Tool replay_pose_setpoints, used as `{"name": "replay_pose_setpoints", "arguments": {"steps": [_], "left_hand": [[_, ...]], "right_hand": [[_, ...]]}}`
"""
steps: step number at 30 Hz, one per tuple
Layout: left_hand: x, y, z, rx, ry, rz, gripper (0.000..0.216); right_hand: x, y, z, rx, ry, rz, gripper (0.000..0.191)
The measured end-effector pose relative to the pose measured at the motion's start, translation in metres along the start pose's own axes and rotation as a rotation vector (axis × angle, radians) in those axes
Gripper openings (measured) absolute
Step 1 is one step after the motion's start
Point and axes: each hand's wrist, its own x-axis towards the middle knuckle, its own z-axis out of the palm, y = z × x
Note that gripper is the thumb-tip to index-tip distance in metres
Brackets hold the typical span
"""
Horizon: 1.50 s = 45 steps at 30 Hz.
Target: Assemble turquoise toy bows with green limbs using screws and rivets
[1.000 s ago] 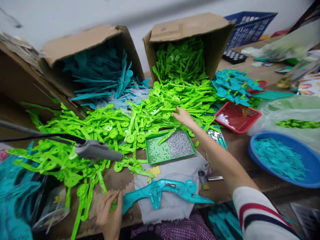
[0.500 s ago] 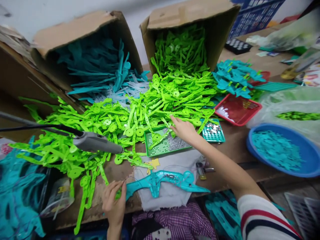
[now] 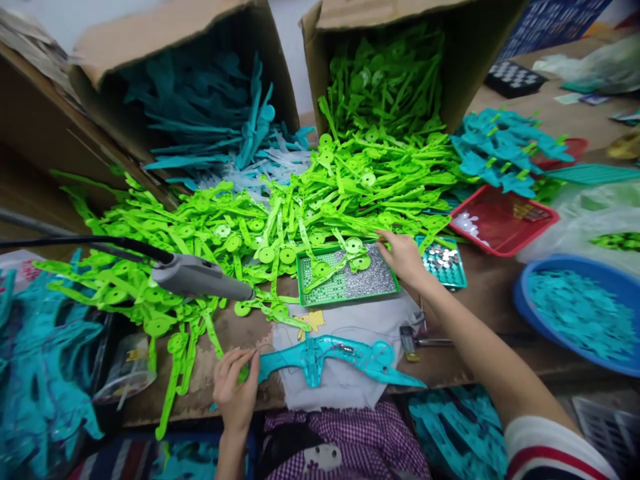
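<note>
My left hand (image 3: pixel 234 385) is closed in a pinch on the left tip of a teal plastic toy piece (image 3: pixel 345 355), which lies on a white cloth (image 3: pixel 340 390) at the table's near edge. A bit of green shows between its fingers. My right hand (image 3: pixel 404 258) reaches across to the right edge of a green tray (image 3: pixel 320 291) of tiny silver parts. Its fingers are curled on a green plastic piece (image 3: pixel 356 245) at the rim of the big green pile (image 3: pixel 280 213).
Two tipped cardboard boxes at the back spill teal pieces (image 3: pixel 210 120) and green pieces (image 3: pixel 385 80). A grey corded tool (image 3: pixel 200 277) hangs at the left. On the right are a small teal tray of silver discs (image 3: pixel 444 260), a red tray (image 3: pixel 505 219) and a blue basin (image 3: pixel 575 313).
My right hand drew back from the green pile to the green tray's right edge, and green pieces now lie on the tray. My left hand kept its grip on the teal piece.
</note>
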Motion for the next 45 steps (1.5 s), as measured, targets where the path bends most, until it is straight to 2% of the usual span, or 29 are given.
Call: {"name": "replay_pose_setpoints", "arguments": {"steps": [2, 4, 7, 9, 14, 19, 22, 25, 27, 29, 31, 33, 35, 36, 37, 39, 41, 43, 45], "left_hand": [[0.002, 0.002, 0.002, -0.009, -0.001, 0.017, 0.010], [0.005, 0.004, 0.003, -0.018, -0.014, 0.031, 0.010], [0.009, 0.007, 0.003, -0.025, -0.023, 0.029, 0.011], [0.008, 0.008, 0.003, -0.023, -0.016, 0.016, 0.012], [0.004, 0.010, 0.005, -0.013, -0.018, 0.003, 0.011], [0.008, 0.007, 0.004, 0.003, -0.011, 0.020, 0.012], [0.014, 0.002, 0.003, 0.015, 0.017, 0.008, 0.010], [0.023, -0.009, 0.001, 0.046, 0.047, -0.106, 0.002], [0.031, -0.021, -0.002, 0.077, 0.036, -0.254, 0.011], [0.039, -0.031, -0.008, 0.075, -0.053, -0.382, 0.018], [0.048, -0.033, -0.016, 0.037, -0.168, -0.425, 0.029], [0.059, -0.018, -0.025, -0.036, -0.194, -0.407, 0.040], [0.074, 0.013, -0.029, -0.152, -0.096, -0.375, 0.038], [0.084, 0.031, -0.027, -0.236, -0.010, -0.332, 0.035], [0.094, 0.050, -0.023, -0.314, 0.022, -0.262, 0.034], [0.112, 0.083, -0.009, -0.442, -0.067, -0.177, 0.042], [0.122, 0.106, 0.011, -0.578, -0.207, -0.132, 0.045], [0.120, 0.118, 0.030, -0.747, -0.384, -0.207, 0.043], [0.110, 0.123, 0.041, -0.942, -0.502, -0.365, 0.038]], "right_hand": [[0.007, 0.005, 0.002, -0.002, 0.091, 0.001, 0.046], [0.022, 0.011, 0.006, -0.045, 0.126, 0.010, 0.049], [0.038, 0.014, 0.017, -0.132, 0.021, -0.057, 0.044], [0.038, 0.015, 0.023, -0.206, -0.013, -0.116, 0.045], [0.024, 0.019, 0.028, -0.327, 0.020, -0.179, 0.049], [0.025, 0.021, 0.028, -0.313, 0.025, -0.204, 0.051], [0.029, 0.018, 0.027, -0.239, 0.035, -0.151, 0.047], [0.039, 0.013, 0.022, -0.099, 0.072, -0.039, 0.041], [0.045, 0.009, 0.012, -0.031, 0.119, 0.021, 0.036], [0.047, 0.004, -0.004, 0.000, 0.171, 0.051, 0.033], [0.040, -0.003, -0.027, 0.020, 0.235, 0.049, 0.032], [0.021, -0.013, -0.051, 0.046, 0.294, 0.013, 0.031], [-0.007, -0.029, -0.071, 0.067, 0.314, -0.057, 0.028], [-0.022, -0.038, -0.079, 0.072, 0.297, -0.103, 0.027], [-0.036, -0.049, -0.084, 0.075, 0.260, -0.153, 0.026], [-0.060, -0.069, -0.091, 0.074, 0.173, -0.252, 0.023], [-0.075, -0.085, -0.097, 0.077, 0.122, -0.325, 0.022], [-0.083, -0.092, -0.104, 0.086, 0.129, -0.375, 0.023], [-0.093, -0.090, -0.112, 0.075, 0.170, -0.360, 0.027]]}}
